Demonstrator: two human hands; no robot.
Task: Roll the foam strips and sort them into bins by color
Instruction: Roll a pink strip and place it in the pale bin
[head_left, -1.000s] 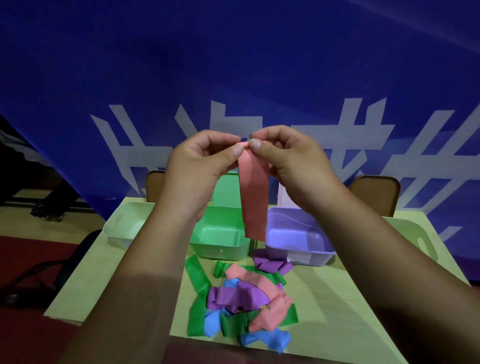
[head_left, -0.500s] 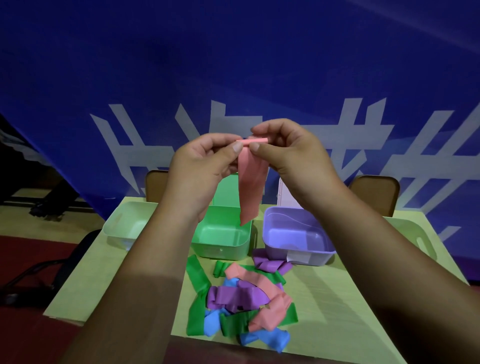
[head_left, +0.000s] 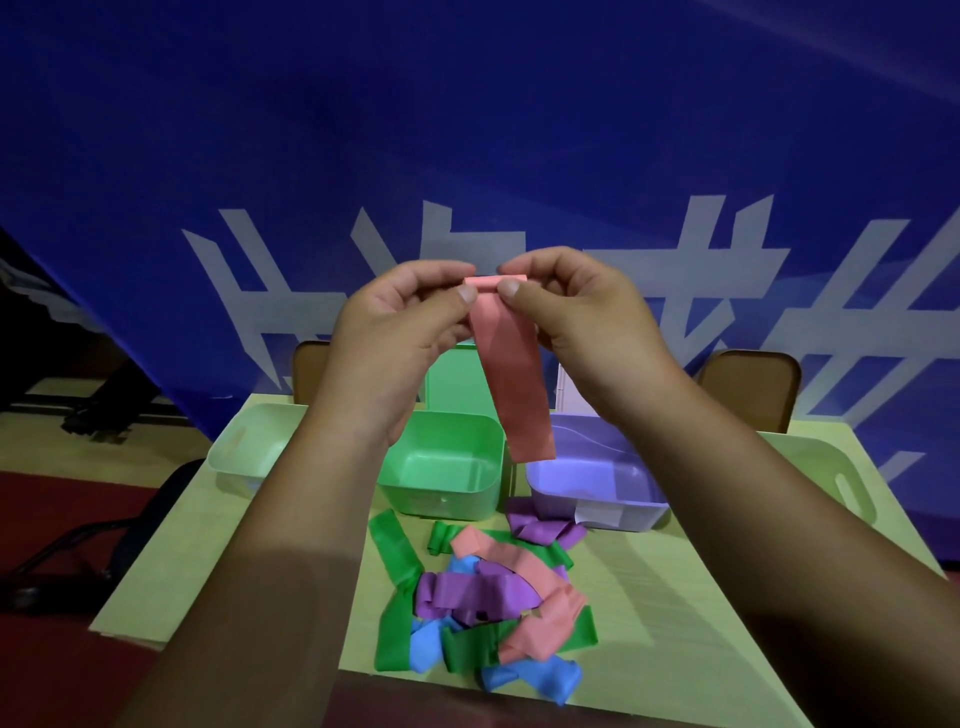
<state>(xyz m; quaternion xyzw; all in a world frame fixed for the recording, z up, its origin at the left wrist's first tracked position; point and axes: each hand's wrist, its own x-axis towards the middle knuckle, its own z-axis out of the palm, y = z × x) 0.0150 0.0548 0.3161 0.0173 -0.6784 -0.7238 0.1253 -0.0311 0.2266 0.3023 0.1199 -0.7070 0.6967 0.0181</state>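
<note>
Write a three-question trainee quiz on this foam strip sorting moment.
1. True or false: the left hand and the right hand both pinch the rolled top end of the pink strip.
2. Which bin stands just left of the purple bin? A) green bin B) red bin C) black bin
3. Fill in: the pile on the table holds green, purple, blue and ____ strips.

Key: 1 true; 2 A; 3 pink.
</note>
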